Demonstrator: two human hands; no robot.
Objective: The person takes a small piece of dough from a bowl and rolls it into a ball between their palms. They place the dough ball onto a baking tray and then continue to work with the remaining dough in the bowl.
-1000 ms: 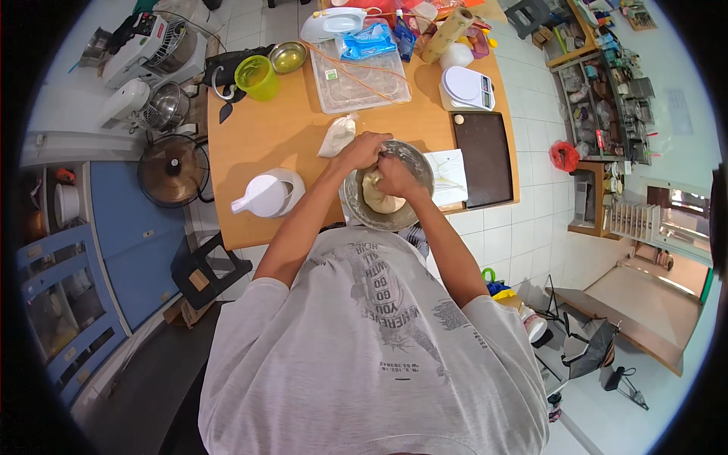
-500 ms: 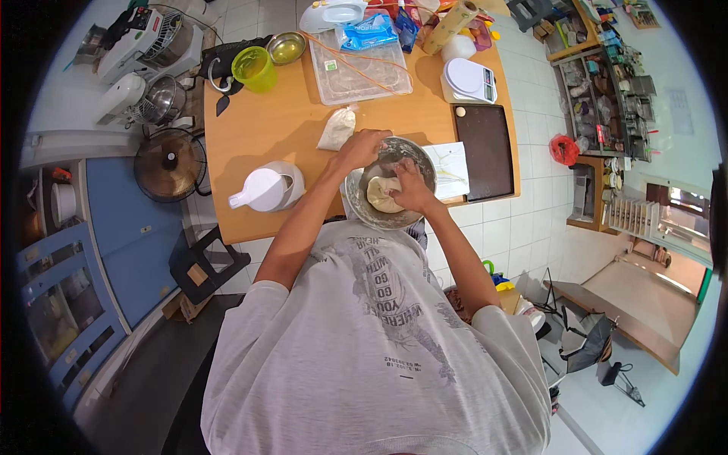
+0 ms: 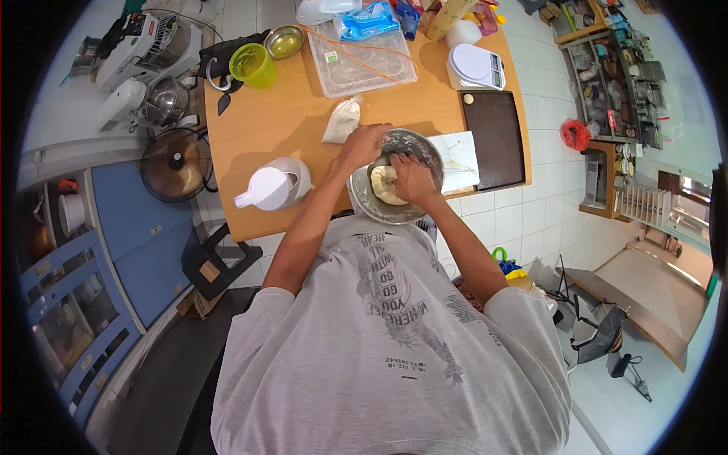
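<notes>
A metal mixing bowl (image 3: 429, 149) is at the near edge of the table, its inner wall smeared with pale residue. My left hand (image 3: 365, 145) is closed on the bowl's far left rim. Inside lies a lump of pale dough (image 3: 381, 189), folded and dented where it shows. My right hand (image 3: 414, 182) reaches into the bowl, its curled fingers and palm pressing on the right part of the dough and hiding it. Left of the bowl's far rim stands a small plastic bag of white powder (image 3: 343, 121).
A white jug (image 3: 269, 188) stands to the left on the wooden table (image 3: 280, 121). Right of the bowl are a white sheet (image 3: 456, 159) and a dark tray (image 3: 494, 144). A kitchen scale (image 3: 474, 64), a clear lidded box (image 3: 356, 64) and a green container (image 3: 254, 67) stand farther back.
My right hand has come down from above the dough, its fingers now curled onto it. The dough's visible part looks more folded. My left hand keeps to the rim. The view has shifted slightly.
</notes>
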